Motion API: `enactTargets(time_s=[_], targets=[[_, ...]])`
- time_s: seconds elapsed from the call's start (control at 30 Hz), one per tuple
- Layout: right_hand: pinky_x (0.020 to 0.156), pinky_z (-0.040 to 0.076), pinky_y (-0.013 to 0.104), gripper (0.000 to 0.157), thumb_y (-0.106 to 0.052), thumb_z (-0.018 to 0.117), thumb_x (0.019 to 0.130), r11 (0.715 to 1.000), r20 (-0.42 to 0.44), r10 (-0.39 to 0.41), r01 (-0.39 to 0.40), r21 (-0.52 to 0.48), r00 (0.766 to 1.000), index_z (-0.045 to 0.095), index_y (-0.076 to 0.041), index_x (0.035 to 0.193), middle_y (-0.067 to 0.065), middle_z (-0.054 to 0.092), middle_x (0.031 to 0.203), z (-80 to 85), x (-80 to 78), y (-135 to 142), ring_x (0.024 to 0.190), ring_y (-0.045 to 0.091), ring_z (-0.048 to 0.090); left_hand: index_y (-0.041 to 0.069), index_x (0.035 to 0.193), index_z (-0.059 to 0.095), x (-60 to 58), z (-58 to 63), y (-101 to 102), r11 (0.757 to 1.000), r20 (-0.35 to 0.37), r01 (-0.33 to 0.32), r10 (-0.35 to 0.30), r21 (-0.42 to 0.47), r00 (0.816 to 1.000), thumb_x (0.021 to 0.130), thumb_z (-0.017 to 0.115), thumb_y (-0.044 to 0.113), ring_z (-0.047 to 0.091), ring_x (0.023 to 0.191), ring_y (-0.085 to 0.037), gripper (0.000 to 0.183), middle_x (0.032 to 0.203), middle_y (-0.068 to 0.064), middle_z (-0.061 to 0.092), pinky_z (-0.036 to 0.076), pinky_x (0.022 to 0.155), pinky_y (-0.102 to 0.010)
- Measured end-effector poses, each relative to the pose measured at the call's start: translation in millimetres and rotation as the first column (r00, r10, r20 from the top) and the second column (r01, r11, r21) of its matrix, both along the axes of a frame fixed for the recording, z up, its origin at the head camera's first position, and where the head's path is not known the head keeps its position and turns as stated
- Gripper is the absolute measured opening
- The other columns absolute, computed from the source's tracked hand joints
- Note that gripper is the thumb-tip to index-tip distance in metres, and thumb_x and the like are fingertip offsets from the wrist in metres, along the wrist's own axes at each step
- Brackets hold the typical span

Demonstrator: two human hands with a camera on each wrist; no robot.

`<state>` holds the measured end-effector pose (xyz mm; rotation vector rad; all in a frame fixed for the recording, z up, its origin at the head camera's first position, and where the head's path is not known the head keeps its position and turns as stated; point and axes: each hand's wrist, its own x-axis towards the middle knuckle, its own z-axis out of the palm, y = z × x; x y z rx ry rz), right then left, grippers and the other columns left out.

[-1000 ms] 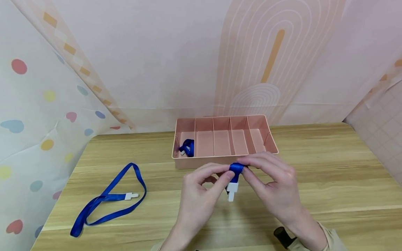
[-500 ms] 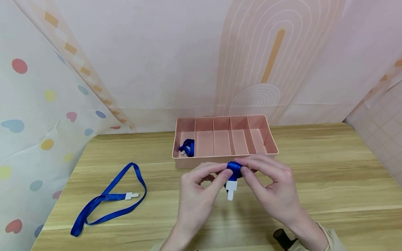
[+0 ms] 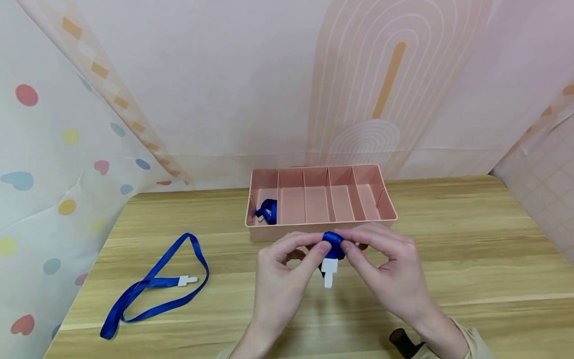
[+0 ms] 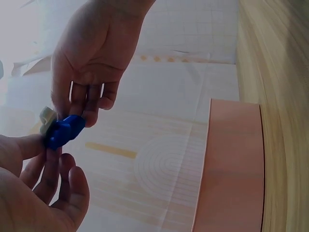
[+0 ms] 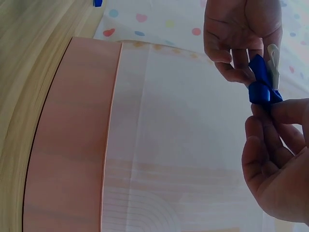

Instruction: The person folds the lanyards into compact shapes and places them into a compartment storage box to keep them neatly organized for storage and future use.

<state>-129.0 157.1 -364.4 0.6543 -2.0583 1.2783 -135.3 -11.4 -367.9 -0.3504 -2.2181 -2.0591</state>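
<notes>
A blue lanyard [image 3: 334, 248], wound into a small roll, is held up between both hands in front of the box. Its white plastic clip [image 3: 329, 271] hangs below the roll in the head view. My left hand [image 3: 282, 279] pinches the roll's left side with thumb and forefinger. From the other side my right hand [image 3: 390, 264] pinches it the same way. In the right wrist view the wound band [image 5: 260, 92] shows between the two hands, the white clip [image 5: 273, 65] beside it. Fingers cover part of the roll.
Behind the hands stands a pink box [image 3: 291, 232] with several compartments. A coiled blue lanyard [image 3: 268, 211] with a white clip lies in its leftmost compartment. Another blue lanyard [image 3: 150, 283] lies loosely looped on the wooden table [image 3: 471, 249] at the left. Patterned cloth hangs behind the table.
The loose fold of band at the right has been wrapped into the roll, which looks more compact. Both hands have shifted slightly left, still holding the lanyard.
</notes>
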Motion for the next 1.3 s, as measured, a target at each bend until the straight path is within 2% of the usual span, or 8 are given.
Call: enactTargets(time_s=[0.23,0.6,0.77,0.93,1.0,1.1,1.3], targets=[[0.068,0.045,0.015,0.025,0.012,0.069,0.074,0.995,-0.079,-0.098,0.098,-0.013,0.992,0.075,-0.006,0.09,0.004,0.072,0.079,0.6,-3.3,3.5,0.076,0.002,0.059,0.02,0.09,0.075,0.9,-0.5,2.4,0.994,0.066,0.102,-0.099,-0.049,0.993,0.083,0.073,0.027,0.063,0.078,-0.005,0.009,0.084,0.0,0.075,0.052,0.071,-0.023],[0.065,0.043,0.016,0.021,0.011,0.069,0.074,0.991,-0.159,-0.137,0.137,-0.013,0.978,0.075,-0.003,0.088,0.006,0.072,0.078,-1.2,-3.1,2.5,0.074,0.004,0.056,0.026,0.089,0.074,3.4,-0.3,4.7,0.992,0.107,0.116,-0.11,-0.053,0.988,0.078,0.078,0.028,0.064,0.08,-0.006,0.011,0.083,0.004,0.074,0.053,0.07,-0.023],[0.066,0.043,0.016,0.021,0.011,0.07,0.074,0.992,-0.162,-0.128,0.127,-0.015,0.979,0.075,-0.003,0.089,0.006,0.072,0.079,-1.7,-3.4,1.5,0.075,0.003,0.058,0.024,0.087,0.074,3.1,-1.3,4.2,0.997,0.043,0.068,-0.067,-0.03,0.997,0.08,0.077,0.024,0.063,0.082,-0.007,0.008,0.084,0.004,0.073,0.053,0.07,-0.024],[0.069,0.046,0.015,0.023,0.011,0.07,0.075,0.997,-0.101,-0.077,0.076,-0.019,0.992,0.075,-0.003,0.093,0.006,0.073,0.082,-2.0,-2.2,-0.9,0.078,0.003,0.063,0.021,0.087,0.075,2.6,-1.8,2.8,1.0,-0.055,-0.002,0.003,0.015,0.999,0.08,0.077,0.022,0.062,0.081,-0.006,0.007,0.085,0.003,0.073,0.052,0.07,-0.024],[0.069,0.049,0.014,0.021,0.009,0.07,0.077,0.998,-0.075,-0.059,0.058,-0.023,0.995,0.074,-0.003,0.094,0.006,0.073,0.083,-2.3,-1.3,-2.1,0.08,0.004,0.065,0.02,0.087,0.076,2.5,-1.8,2.6,1.0,-0.072,-0.017,0.019,0.025,0.997,0.08,0.076,0.022,0.062,0.082,-0.006,0.007,0.086,0.003,0.074,0.052,0.069,-0.023],[0.067,0.05,0.013,0.02,0.007,0.07,0.078,0.999,-0.049,-0.042,0.041,-0.032,0.998,0.074,-0.004,0.095,0.007,0.074,0.085,-2.7,-0.4,-3.2,0.08,0.005,0.066,0.018,0.087,0.076,2.3,-1.8,2.0,0.999,-0.076,-0.026,0.029,0.042,0.997,0.081,0.076,0.021,0.062,0.082,-0.006,0.007,0.087,0.002,0.074,0.051,0.068,-0.023],[0.068,0.05,0.014,0.019,0.005,0.07,0.08,0.998,-0.049,-0.038,0.036,-0.044,0.998,0.074,-0.004,0.096,0.007,0.074,0.084,-3.4,-0.5,-4.4,0.08,0.006,0.066,0.015,0.087,0.077,1.6,-1.3,1.0,0.997,-0.033,-0.015,0.018,0.077,0.999,0.08,0.077,0.019,0.062,0.08,-0.005,0.009,0.084,-0.002,0.075,0.051,0.067,-0.023]])
